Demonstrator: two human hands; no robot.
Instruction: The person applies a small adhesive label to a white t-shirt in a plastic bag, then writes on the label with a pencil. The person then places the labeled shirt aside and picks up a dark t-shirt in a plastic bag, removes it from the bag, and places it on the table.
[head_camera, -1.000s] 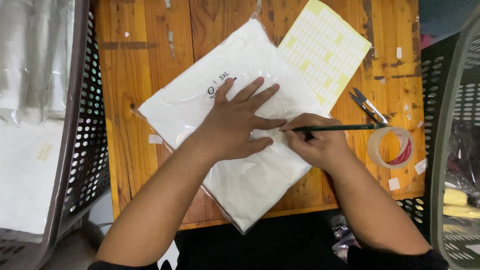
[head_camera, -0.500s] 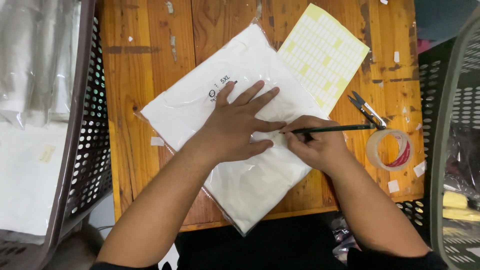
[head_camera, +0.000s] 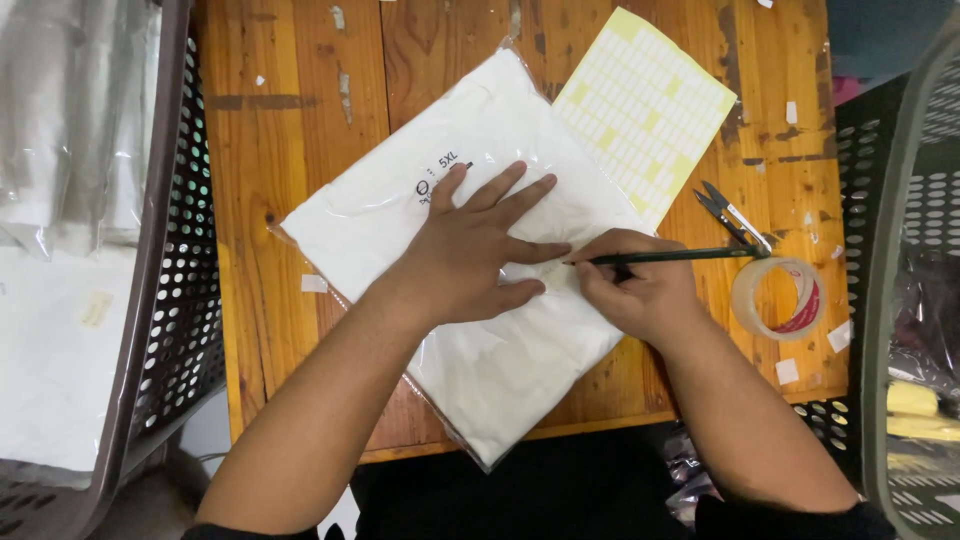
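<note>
Little has changed over the last second: the left hand (head_camera: 470, 250) still lies flat, fingers spread, pressing the white folded garment in its clear plastic bag (head_camera: 470, 250) against the worn orange wooden table (head_camera: 290, 120), and the right hand (head_camera: 640, 295) keeps its clenched grip on the thin dark pencil (head_camera: 665, 257), tip resting on the bag beside the left fingers. Just beyond lie a yellow-and-white sticker sheet (head_camera: 645, 110), small metal snips (head_camera: 735, 215) and a roll of clear tape (head_camera: 778, 297), close by the right wrist. Perforated plastic baskets (head_camera: 165, 330) flank the table.
</note>
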